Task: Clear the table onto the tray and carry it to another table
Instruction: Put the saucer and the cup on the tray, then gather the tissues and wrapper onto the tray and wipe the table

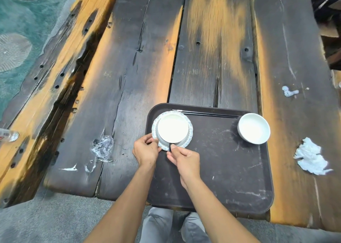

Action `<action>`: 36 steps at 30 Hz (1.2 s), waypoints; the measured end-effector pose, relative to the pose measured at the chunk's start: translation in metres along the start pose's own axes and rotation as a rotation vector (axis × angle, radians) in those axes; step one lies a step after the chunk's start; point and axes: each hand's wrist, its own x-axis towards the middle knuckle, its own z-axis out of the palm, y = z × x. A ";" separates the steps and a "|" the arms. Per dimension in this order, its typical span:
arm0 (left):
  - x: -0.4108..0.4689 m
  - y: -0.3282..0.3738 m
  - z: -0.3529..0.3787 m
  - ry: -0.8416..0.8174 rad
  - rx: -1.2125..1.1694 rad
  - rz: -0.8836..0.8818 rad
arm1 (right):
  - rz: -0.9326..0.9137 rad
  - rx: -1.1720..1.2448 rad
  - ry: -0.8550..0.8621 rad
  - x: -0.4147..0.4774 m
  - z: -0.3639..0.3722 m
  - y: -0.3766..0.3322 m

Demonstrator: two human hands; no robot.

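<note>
A dark brown tray [212, 169] lies on the wooden table at its near edge. At the tray's far left corner a white bowl [173, 127] sits on a patterned plate [190, 135]. My left hand [145, 149] pinches the plate's near left rim. My right hand [184, 159] holds a thin dark utensil handle [170, 147] at the bowl's near edge. A second white bowl [254, 128] stands at the tray's far right. Black chopsticks [206, 112] lie along the far rim.
A crumpled white napkin [310, 157] and a smaller white scrap [288, 91] lie on the table right of the tray. Crumpled clear plastic wrap [102, 147] lies left of it. A clear bottle [9, 135] rests on the bench at far left.
</note>
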 end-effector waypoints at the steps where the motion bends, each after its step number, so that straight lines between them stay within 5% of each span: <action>1: 0.000 0.000 0.000 -0.005 0.005 0.001 | -0.001 -0.007 -0.003 0.000 0.000 -0.001; 4: 0.001 0.000 -0.001 -0.020 0.050 0.028 | -0.053 -0.093 0.013 -0.001 -0.001 -0.001; 12: -0.010 0.010 -0.006 -0.035 0.321 0.183 | -0.422 -0.769 0.033 0.000 -0.018 -0.011; 23: -0.072 0.031 -0.029 -0.123 0.492 0.635 | -0.510 -0.806 0.147 0.004 -0.120 -0.045; 29: -0.124 -0.006 0.034 -0.391 0.694 0.813 | -0.518 -0.795 0.379 0.008 -0.216 -0.074; 36: -0.149 -0.069 0.132 -0.643 1.154 1.057 | -0.524 -1.046 0.534 0.032 -0.327 -0.101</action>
